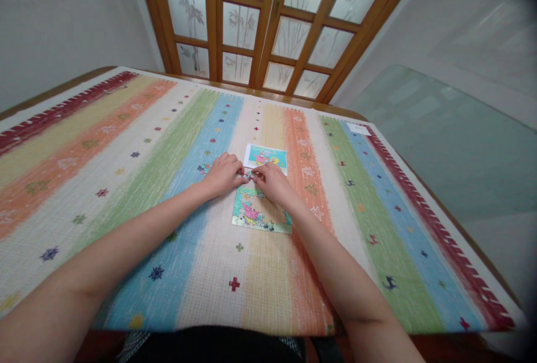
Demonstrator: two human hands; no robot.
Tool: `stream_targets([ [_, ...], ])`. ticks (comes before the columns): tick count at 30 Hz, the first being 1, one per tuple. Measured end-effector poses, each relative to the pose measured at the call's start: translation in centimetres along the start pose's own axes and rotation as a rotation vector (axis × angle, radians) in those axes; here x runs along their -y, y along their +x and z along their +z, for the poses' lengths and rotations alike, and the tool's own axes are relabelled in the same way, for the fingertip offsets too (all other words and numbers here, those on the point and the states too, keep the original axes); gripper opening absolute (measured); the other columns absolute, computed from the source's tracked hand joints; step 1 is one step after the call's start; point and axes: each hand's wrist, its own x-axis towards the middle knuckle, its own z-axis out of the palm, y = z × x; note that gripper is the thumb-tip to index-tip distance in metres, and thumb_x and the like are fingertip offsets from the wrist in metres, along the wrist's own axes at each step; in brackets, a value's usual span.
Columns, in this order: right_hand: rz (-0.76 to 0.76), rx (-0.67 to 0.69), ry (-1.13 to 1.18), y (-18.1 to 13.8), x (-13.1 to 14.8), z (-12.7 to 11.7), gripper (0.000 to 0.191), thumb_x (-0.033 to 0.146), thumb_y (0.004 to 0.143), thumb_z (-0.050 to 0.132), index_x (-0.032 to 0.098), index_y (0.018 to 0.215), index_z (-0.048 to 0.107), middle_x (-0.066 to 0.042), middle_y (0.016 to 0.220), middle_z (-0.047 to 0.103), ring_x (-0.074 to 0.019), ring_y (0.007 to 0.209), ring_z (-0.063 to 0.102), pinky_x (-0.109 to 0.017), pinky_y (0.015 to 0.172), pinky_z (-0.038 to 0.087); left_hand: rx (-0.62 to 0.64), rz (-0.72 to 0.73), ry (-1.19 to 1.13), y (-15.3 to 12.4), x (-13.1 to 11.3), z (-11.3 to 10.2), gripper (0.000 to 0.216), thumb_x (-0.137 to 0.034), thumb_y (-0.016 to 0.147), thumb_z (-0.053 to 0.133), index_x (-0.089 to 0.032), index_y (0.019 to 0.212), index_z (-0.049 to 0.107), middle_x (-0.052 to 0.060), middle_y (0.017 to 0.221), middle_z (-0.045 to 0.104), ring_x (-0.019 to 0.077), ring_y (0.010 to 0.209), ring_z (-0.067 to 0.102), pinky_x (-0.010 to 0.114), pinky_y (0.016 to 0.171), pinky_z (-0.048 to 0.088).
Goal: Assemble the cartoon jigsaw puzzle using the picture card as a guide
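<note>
A small cartoon jigsaw puzzle [257, 215] lies on the striped tablecloth [168, 173] in the middle of the table. My left hand [224, 174] and my right hand [272, 182] meet at its top edge, fingers curled and pinched on a small puzzle piece [249, 175] between them. Just beyond the hands lies a reference picture card [267, 157] with a white border. A few loose pieces [204, 168] peek out to the left of my left hand.
A white paper slip [359, 128] lies near the far right corner of the cloth. Wooden-framed glass doors [268, 22] stand behind the table. A glass surface [453, 145] extends to the right.
</note>
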Motion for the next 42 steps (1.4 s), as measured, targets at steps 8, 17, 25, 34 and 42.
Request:
stream_targets([
  [8, 0.054, 0.032, 0.135, 0.9, -0.8, 0.3, 0.010, 0.015, 0.085, 0.069, 0.014, 0.093, 0.074, -0.007, 0.087, 0.070, -0.0178, 0.080, 0.061, -0.030, 0.077, 0.047, 0.014, 0.034, -0.041, -0.2, 0.3, -0.1, 0.023, -0.040, 0.093, 0.065, -0.018, 0.094, 0.067, 0.008, 0.100, 0.063, 0.0264, 0.101, 0.053, 0.038, 0.088, 0.041],
  [17, 0.078, 0.057, 0.214, 1.1, -1.1, 0.1, 0.011, 0.012, 0.082, 0.070, 0.012, 0.091, 0.074, -0.007, 0.082, 0.071, -0.0168, 0.073, 0.061, -0.028, 0.070, 0.046, 0.033, 0.063, -0.066, -0.2, 0.4, -0.2, 0.019, -0.036, 0.092, 0.067, -0.018, 0.098, 0.067, 0.008, 0.102, 0.062, 0.0269, 0.104, 0.050, 0.037, 0.089, 0.038],
  [25, 0.094, 0.083, 0.256, 1.1, -1.7, 0.3, 0.006, 0.010, 0.078, 0.072, 0.015, 0.082, 0.073, -0.004, 0.078, 0.068, -0.0157, 0.072, 0.061, -0.028, 0.072, 0.047, 0.051, 0.106, -0.098, -0.3, 0.6, -0.2, 0.017, -0.034, 0.093, 0.065, -0.018, 0.099, 0.064, 0.007, 0.102, 0.061, 0.0258, 0.105, 0.051, 0.036, 0.090, 0.039],
  [34, 0.087, 0.077, 0.312, 1.0, -2.0, 0.4, 0.005, 0.011, 0.077, 0.072, 0.016, 0.080, 0.072, -0.002, 0.077, 0.066, -0.0157, 0.074, 0.060, -0.029, 0.074, 0.046, 0.060, 0.116, -0.121, 0.1, 1.0, 0.2, 0.021, -0.037, 0.090, 0.068, -0.019, 0.101, 0.066, 0.008, 0.104, 0.060, 0.0267, 0.104, 0.051, 0.037, 0.090, 0.038],
  [42, 0.077, 0.104, 0.409, 1.0, -1.8, 0.2, 0.005, 0.016, 0.077, 0.072, 0.017, 0.074, 0.068, 0.000, 0.072, 0.064, -0.0145, 0.068, 0.057, -0.028, 0.067, 0.043, 0.087, 0.091, -0.214, 0.7, 1.1, 0.3, 0.016, -0.030, 0.084, 0.073, -0.019, 0.092, 0.066, 0.005, 0.091, 0.064, 0.0245, 0.095, 0.055, 0.033, 0.084, 0.039],
])
